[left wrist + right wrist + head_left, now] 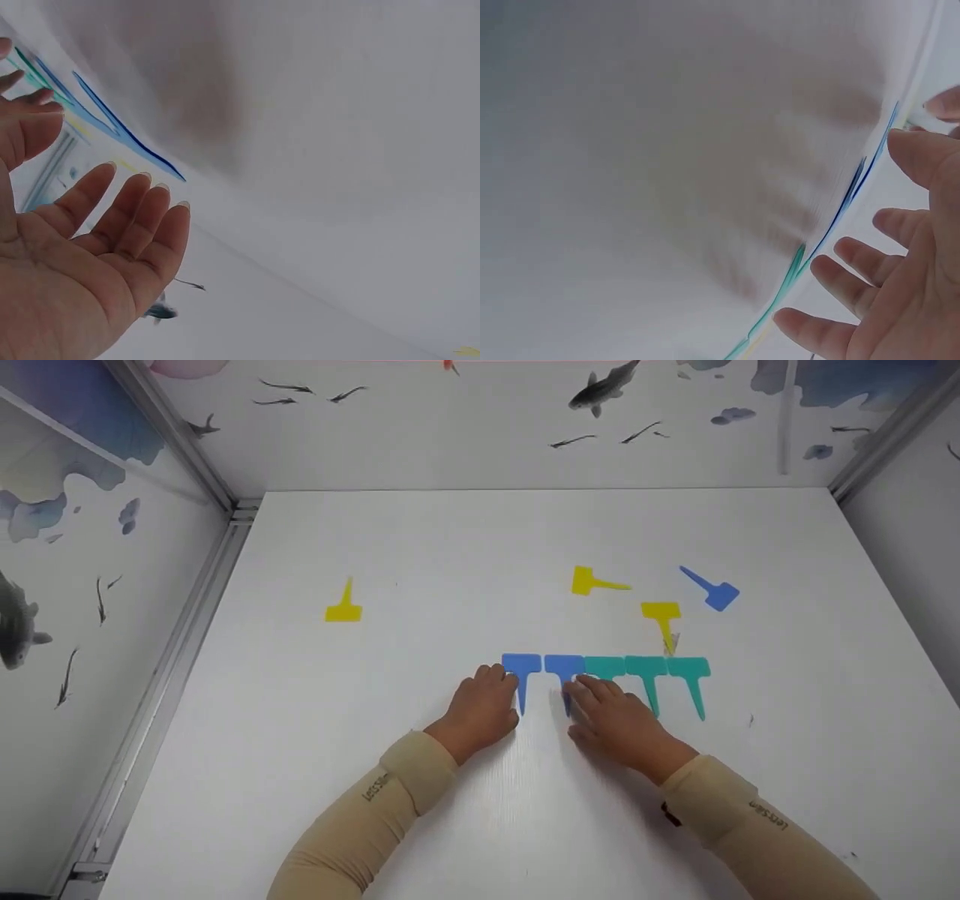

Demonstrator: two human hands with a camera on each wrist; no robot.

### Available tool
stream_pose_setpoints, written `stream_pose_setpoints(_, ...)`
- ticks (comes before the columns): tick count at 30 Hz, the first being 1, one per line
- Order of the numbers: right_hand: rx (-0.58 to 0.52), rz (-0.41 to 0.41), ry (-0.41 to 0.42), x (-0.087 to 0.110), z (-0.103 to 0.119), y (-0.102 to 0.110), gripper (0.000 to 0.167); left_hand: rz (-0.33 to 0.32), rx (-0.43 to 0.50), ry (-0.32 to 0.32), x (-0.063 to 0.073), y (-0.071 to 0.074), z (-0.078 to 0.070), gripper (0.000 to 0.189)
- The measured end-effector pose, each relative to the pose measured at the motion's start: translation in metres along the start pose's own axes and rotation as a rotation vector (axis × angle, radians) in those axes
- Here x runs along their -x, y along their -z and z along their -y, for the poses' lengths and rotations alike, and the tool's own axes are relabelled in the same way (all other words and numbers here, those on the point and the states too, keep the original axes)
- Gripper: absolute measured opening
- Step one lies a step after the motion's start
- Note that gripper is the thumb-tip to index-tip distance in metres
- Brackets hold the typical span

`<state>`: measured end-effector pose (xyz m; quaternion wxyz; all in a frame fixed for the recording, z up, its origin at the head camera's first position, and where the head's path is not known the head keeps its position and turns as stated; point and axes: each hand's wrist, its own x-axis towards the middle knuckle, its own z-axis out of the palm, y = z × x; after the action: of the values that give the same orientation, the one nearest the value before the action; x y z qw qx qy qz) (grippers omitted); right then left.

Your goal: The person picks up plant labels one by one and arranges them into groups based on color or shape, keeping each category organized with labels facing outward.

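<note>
Side by side in a row lie flat T-shaped plant labels: a left blue label [523, 664], a second blue label [564, 664] with a small gap between them, then three teal labels [688, 667]. My left hand [484, 705] is at the left edge of the first blue label, its fingers loosely bent; the left wrist view shows no label in its palm. Over the second blue label's stem and the nearest teal label [604, 664] lies my right hand [619, 724], fingers spread and partly covering them. Whether its fingertips touch the labels is hard to tell.
Beyond the row, a yellow label [601, 581], another yellow label [661, 611] and a blue label [721, 596] lie loose on the white table [450, 547]. Farther left is a third yellow label [343, 613]. Printed panels [487, 427] wall the back and sides.
</note>
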<state>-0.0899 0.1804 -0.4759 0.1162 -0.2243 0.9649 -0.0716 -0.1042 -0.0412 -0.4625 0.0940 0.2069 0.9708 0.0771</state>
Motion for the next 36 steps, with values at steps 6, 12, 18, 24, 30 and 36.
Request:
stream_pose_setpoints(6, -0.013, -0.017, -0.013, 0.004, -0.007, 0.002, 0.071, 0.017, 0.000, -0.035, 0.007, -0.007, -0.005, 0.049)
stream_pose_setpoints(12, -0.023, -0.054, -0.018, 0.005, -0.016, 0.009, 0.070, 0.051, -0.035, -0.023, 0.008, -0.013, -0.007, 0.059)
stream_pose_setpoints(18, -0.067, -0.055, -0.076, 0.006, -0.026, 0.017, 0.072, 0.051, -0.043, -0.039, 0.008, -0.015, -0.010, 0.060)
stream_pose_setpoints(24, -0.095, -0.027, -0.131, 0.007, -0.034, 0.018, 0.076, 0.043, -0.125, -0.067, 0.009, -0.017, -0.012, 0.058)
stream_pose_setpoints(30, -0.105, -0.021, -0.152, 0.009, -0.041, 0.019, 0.076, 0.024, -0.168, -0.071, 0.009, -0.019, -0.014, 0.060)
stream_pose_setpoints(36, -0.087, -0.028, -0.158, 0.008, -0.050, 0.021, 0.074, 0.039, -0.147, -0.058, 0.009, -0.021, -0.014, 0.060)
